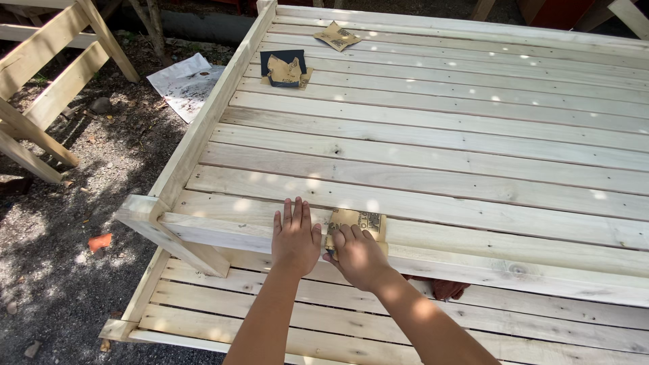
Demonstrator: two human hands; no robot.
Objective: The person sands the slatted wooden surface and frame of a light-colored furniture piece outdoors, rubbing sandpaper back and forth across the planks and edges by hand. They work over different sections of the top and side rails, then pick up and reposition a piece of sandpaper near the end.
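- Sandpaper sheet, tan with dark print on its back, lies on the near slat of the slatted wooden surface, close to the near edge.
- Our right hand presses down on the near end of that sheet, fingers curled over it and holding it against the wood.
- Our left hand lies flat on the same slat just beside the sheet, fingers spread a little and straight, holding nothing; its palm rests on the bare wood.
- We see the two hands side by side, almost touching, with both forearms coming in from the bottom of the view.
- Far up the surface, near its left rail, lies a dark square pad with a torn tan scrap of sandpaper on top of it.
- Further back still, another crumpled tan piece of sandpaper lies alone on the slats, well apart from our hands.
- Below the near edge, a second slatted wooden frame shows under our arms, and a bit of reddish cloth peeks out from beneath the top slat just right of our right forearm.
- On the gravel ground to the left lie a white sheet of paper and a small orange scrap.
- At the upper left stands a wooden frame of pale beams, tilted and resting on the ground.
- Dappled sunlight falls across the slats and our right forearm.
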